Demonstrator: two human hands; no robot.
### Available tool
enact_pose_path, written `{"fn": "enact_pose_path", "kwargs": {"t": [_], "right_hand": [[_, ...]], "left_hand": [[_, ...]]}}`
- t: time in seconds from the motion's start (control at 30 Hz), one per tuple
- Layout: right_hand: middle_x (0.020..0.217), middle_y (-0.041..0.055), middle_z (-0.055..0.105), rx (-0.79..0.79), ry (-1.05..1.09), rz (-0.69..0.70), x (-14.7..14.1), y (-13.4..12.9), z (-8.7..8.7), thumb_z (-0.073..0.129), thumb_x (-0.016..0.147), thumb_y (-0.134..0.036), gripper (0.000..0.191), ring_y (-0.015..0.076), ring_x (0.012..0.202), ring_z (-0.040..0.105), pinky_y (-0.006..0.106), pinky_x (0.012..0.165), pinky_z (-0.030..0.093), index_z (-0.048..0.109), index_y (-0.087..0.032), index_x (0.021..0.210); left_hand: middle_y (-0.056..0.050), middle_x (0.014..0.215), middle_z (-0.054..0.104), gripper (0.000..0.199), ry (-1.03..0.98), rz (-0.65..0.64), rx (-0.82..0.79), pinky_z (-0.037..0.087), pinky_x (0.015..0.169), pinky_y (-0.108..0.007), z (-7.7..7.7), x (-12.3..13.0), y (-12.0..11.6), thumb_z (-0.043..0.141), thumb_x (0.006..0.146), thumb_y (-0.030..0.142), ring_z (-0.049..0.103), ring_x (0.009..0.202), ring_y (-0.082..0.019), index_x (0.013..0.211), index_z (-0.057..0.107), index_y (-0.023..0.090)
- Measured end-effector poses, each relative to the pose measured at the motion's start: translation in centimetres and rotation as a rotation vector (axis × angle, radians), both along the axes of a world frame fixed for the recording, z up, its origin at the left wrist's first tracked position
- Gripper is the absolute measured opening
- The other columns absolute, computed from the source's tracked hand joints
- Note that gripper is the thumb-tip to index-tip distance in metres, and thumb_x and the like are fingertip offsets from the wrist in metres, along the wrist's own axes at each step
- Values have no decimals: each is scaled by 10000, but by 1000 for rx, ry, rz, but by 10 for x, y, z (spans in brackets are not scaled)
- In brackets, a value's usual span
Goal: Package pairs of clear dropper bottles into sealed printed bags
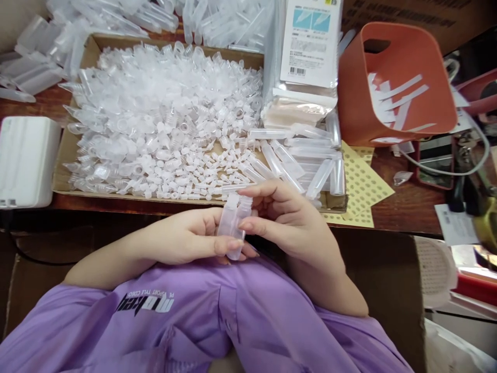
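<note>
Two small translucent plastic tubes (pixel 232 225) stand side by side, nearly upright, in front of the purple shirt. My left hand (pixel 194 235) is closed around them, its thumb across their lower part. On the right, my right hand (pixel 289 217) pinches the right-hand tube, with the index finger at its threaded neck and the thumb lower on its side. Just beyond my hands lies a shallow cardboard tray (pixel 174 201) heaped with small clear plastic caps and nozzles (pixel 166 119). More clear tubes (pixel 283 160) lie in its right part.
An orange bin (pixel 355 98) with white paper strips stands at the back right. Packaged plastic bags (pixel 306 57) lie beside it. Yellow sticker sheets (pixel 365 181) stick out under the tray's right side. A white box-shaped device (pixel 27 160) sits at left. More tubes (pixel 229 23) pile up behind.
</note>
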State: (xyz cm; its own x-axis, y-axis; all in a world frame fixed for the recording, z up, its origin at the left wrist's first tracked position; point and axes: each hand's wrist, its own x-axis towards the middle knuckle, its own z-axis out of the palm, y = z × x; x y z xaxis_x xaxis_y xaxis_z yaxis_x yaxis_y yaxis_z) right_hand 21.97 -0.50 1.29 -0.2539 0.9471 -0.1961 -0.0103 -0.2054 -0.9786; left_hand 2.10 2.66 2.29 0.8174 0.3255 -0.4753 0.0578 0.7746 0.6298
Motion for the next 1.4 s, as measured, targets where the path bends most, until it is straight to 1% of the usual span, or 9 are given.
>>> {"fn": "enact_pose_path", "kwargs": {"t": [0.1,0.2,0.37,0.5,0.6,0.83,1.07,1.27,1.4], "right_hand": [[836,-2,629,58,-153,49,-1,-1,3,752,796,-361,354,100,677,581,237,612,495,651,-225,1107],[923,33,675,213,-367,117,0,2,10,669,869,-373,287,131,754,625,274,691,517,670,-221,1112],[957,58,702,527,-801,114,-4,36,23,540,942,-268,167,202,899,645,340,801,502,689,-233,1010],[1034,90,660,529,-1108,304,-26,69,22,585,896,-236,187,223,903,624,341,767,467,679,-188,1051],[1050,117,623,491,-1247,399,-42,79,14,532,922,-228,185,235,934,610,336,768,452,682,-157,1004],[1012,140,611,527,-1303,417,-44,75,4,499,928,-217,222,257,970,604,372,849,472,684,-117,1000],[1007,151,635,544,-1391,498,-40,80,13,561,853,-171,213,295,965,617,380,779,477,676,-111,1022],[951,109,665,525,-1409,553,-37,86,14,521,861,-150,212,236,836,624,318,627,427,681,-177,997],[953,115,672,592,-1393,553,-39,88,8,547,870,-153,147,229,873,622,318,686,442,678,-144,936]], "left_hand": [[-55,835,760,251,-14,-22,-94,530,695,-185,-7,2,-2,741,818,373,684,723,-93,844,716,124],[-78,819,771,281,-59,30,-212,541,640,-173,-12,2,-7,769,787,386,706,700,-110,849,730,115],[-105,840,788,241,-115,123,-383,577,639,-200,-20,-6,-14,794,765,299,757,776,-182,910,726,119],[-123,853,788,226,-125,145,-442,584,619,-209,-25,-8,-15,799,747,284,765,770,-206,857,718,105],[-130,845,787,235,-148,146,-471,585,599,-221,-28,-8,-14,802,731,301,765,746,-217,801,695,104],[-122,810,782,269,-214,83,-470,571,589,-212,-34,-6,-13,795,730,346,758,718,-203,769,663,115],[-111,793,779,279,-255,103,-441,572,612,-224,-35,-5,-13,743,794,304,756,718,-195,1013,655,154],[-126,855,777,218,-186,134,-445,575,596,-219,-35,-4,-11,757,765,255,753,720,-199,920,680,123],[-120,839,775,222,-185,131,-457,579,589,-216,-34,-3,-10,753,764,240,751,714,-195,939,699,114]]}}
